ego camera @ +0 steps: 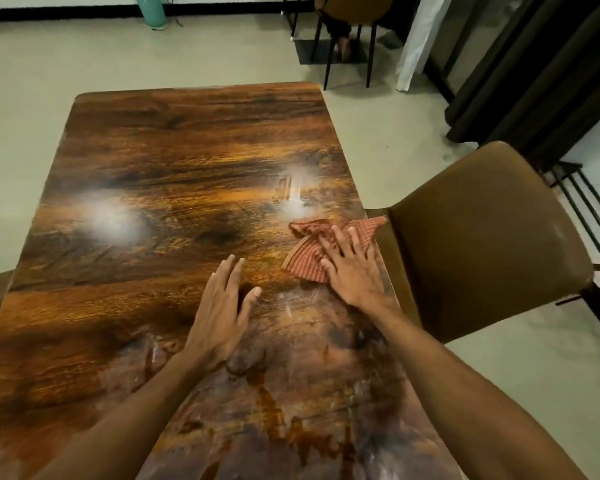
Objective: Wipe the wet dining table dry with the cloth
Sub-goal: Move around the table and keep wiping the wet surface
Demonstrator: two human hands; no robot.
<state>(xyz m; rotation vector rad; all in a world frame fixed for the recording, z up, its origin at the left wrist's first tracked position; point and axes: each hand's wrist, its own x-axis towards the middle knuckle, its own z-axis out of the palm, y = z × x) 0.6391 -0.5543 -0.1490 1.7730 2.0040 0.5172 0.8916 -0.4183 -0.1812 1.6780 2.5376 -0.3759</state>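
A glossy dark wooden dining table (160, 161) fills the view, with wet smears and streaks across its near half and near a light glare at the right. A red-and-white checked cloth (309, 258) lies crumpled at the table's right edge. My right hand (352, 268) presses flat on the cloth with straight, spread fingers. My left hand (222, 313) lies flat on the bare tabletop to the left of the cloth, fingers straight, holding nothing.
A brown padded chair (482, 244) stands close against the table's right edge. Another chair (350, 8) with a person's feet under it sits at the back, beside dark curtains (534, 64). A teal cylinder (151, 12) stands on the floor at the far left.
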